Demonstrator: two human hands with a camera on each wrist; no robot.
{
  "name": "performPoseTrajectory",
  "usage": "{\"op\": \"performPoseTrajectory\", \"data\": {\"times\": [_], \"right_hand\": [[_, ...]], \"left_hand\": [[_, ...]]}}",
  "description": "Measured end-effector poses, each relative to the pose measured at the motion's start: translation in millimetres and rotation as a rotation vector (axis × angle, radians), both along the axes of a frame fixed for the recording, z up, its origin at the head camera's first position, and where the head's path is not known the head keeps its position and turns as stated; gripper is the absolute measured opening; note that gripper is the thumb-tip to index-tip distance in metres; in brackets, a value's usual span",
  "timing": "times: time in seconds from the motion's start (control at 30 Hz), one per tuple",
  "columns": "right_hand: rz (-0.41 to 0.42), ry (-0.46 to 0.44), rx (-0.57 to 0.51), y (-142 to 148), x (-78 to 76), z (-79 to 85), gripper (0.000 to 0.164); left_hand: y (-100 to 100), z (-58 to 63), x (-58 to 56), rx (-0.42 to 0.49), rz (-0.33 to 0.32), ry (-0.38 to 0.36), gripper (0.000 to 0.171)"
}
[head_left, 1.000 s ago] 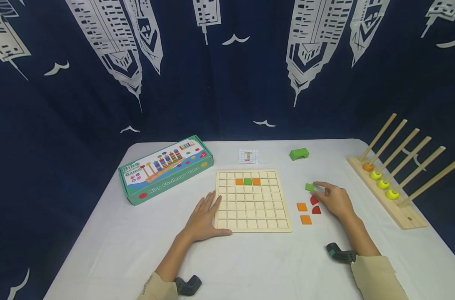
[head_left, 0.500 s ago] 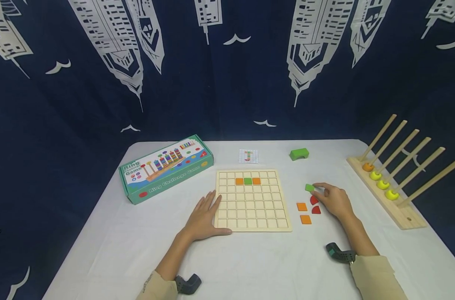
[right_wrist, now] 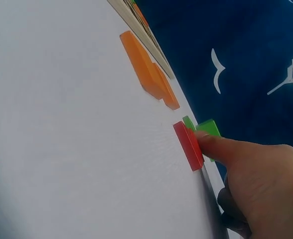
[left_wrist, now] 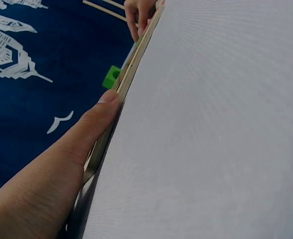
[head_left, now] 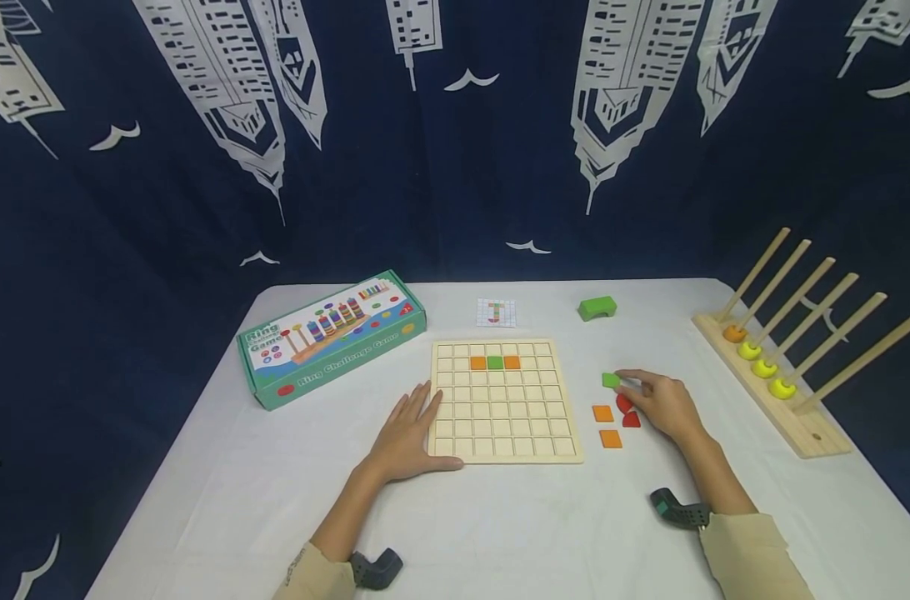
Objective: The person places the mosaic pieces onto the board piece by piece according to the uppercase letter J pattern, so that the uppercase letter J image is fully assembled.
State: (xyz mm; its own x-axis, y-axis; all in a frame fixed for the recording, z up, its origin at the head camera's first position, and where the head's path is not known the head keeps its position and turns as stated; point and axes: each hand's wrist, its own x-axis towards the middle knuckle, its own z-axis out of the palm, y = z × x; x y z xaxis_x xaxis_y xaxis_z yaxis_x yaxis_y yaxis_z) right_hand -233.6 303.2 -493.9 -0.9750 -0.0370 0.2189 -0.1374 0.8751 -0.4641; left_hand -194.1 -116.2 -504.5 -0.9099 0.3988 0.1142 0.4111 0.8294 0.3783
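My left hand [head_left: 406,442] lies with spread, straight fingers on the left edge of the wooden grid board [head_left: 503,425]; its thumb [left_wrist: 104,104] rests along the near edge. An orange, a green and an orange tile [head_left: 512,363] sit in a row near the board's top. To the right of the board, my right hand [head_left: 663,402] pinches a small green square tile [head_left: 610,380] at its right side between thumb and index finger. Just below those fingertips lie two red rounded tiles [head_left: 631,420], with two orange square tiles [head_left: 602,413] to their left.
A pattern card [head_left: 496,313] and a green arched block [head_left: 597,308] lie behind the board. The green game box [head_left: 335,337] stands back left. At right is a wooden base [head_left: 785,392] with several tall pegs and a few rings.
My right hand has moved slightly left and toward me, and the green tile has shifted with it. The upper red tile has slid a little. My left hand stays put.
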Motion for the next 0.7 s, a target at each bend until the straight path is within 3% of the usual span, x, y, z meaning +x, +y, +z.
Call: {"op": "performPoseTrajectory", "data": {"times": [0.2, 0.37, 0.7], "right_hand": [[0.022, 0.045, -0.015, -7.2, 6.1, 4.9, 0.033], [0.053, 0.029, -0.014, -13.0, 15.5, 7.4, 0.036], [0.201, 0.077, -0.002, -16.8, 32.8, 2.4, 0.030]], "left_hand": [[-0.5, 0.0, 0.0, -0.009, -0.003, 0.006, 0.117], [0.3, 0.2, 0.4, 0.009, -0.004, 0.005, 0.117], [0.6, 2.4, 1.1, 0.002, -0.006, -0.001, 0.117]]}}
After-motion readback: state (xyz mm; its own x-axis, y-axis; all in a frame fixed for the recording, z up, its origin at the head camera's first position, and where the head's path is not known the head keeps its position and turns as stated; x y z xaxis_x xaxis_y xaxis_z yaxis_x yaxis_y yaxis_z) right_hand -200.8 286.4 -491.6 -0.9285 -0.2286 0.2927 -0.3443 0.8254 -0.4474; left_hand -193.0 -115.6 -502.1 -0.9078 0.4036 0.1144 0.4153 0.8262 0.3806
